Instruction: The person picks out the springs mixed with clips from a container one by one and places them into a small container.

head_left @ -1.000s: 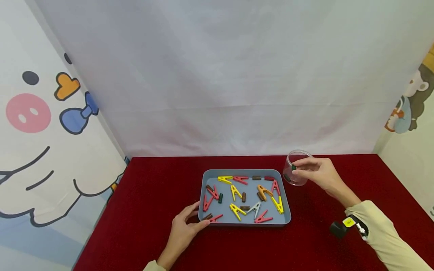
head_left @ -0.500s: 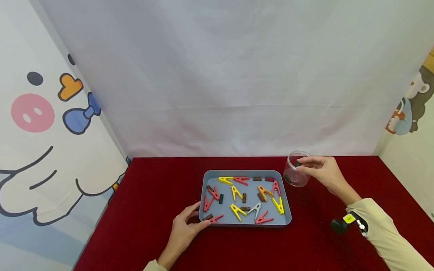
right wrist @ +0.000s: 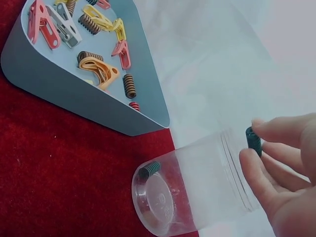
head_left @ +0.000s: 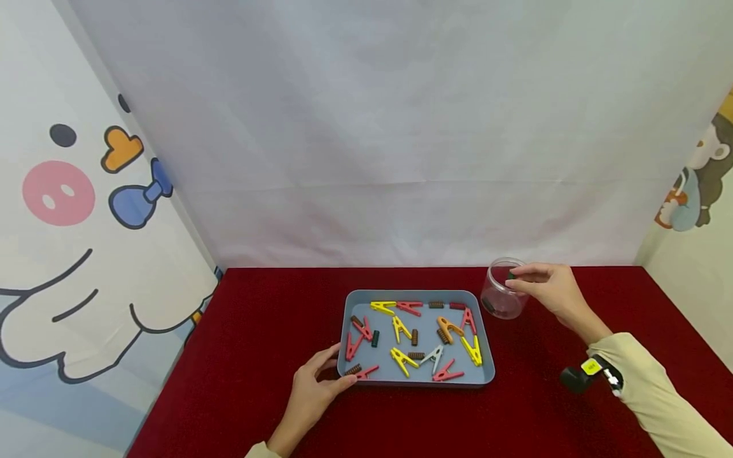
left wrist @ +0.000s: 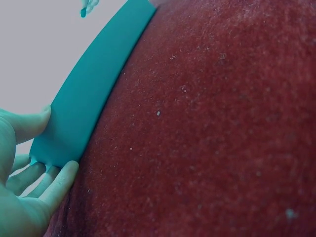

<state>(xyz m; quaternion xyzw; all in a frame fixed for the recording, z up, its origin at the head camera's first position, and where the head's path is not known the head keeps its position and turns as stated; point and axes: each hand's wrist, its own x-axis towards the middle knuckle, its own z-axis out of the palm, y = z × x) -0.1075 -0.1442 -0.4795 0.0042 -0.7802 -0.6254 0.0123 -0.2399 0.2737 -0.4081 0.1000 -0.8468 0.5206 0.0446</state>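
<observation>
My right hand [head_left: 552, 289] pinches a dark green coil spring [right wrist: 254, 141] between thumb and fingertips, at the mouth of a clear plastic jar [right wrist: 197, 173]. Another green spring [right wrist: 149, 170] lies at the bottom of that jar, which stands just right of the blue-grey tray [head_left: 415, 383]. With thumb and fingers, my left hand [head_left: 312, 387] holds the tray's front left corner. Scattered in the tray are clothespins, such as a yellow clothespin [head_left: 403, 360] and an orange clothespin [head_left: 449, 329], among brown springs, a red spring [head_left: 457, 306] and a green spring [head_left: 375, 338].
Dark red cloth [head_left: 275, 318] covers the table. A white curtain [head_left: 401, 140] hangs behind it, with cartoon-printed panels at left and right. A small black camera [head_left: 575, 380] is strapped to the right wrist.
My right hand has shifted slightly right with the green spring, from the jar's near left side to its mouth. The left hand keeps its place on the tray.
</observation>
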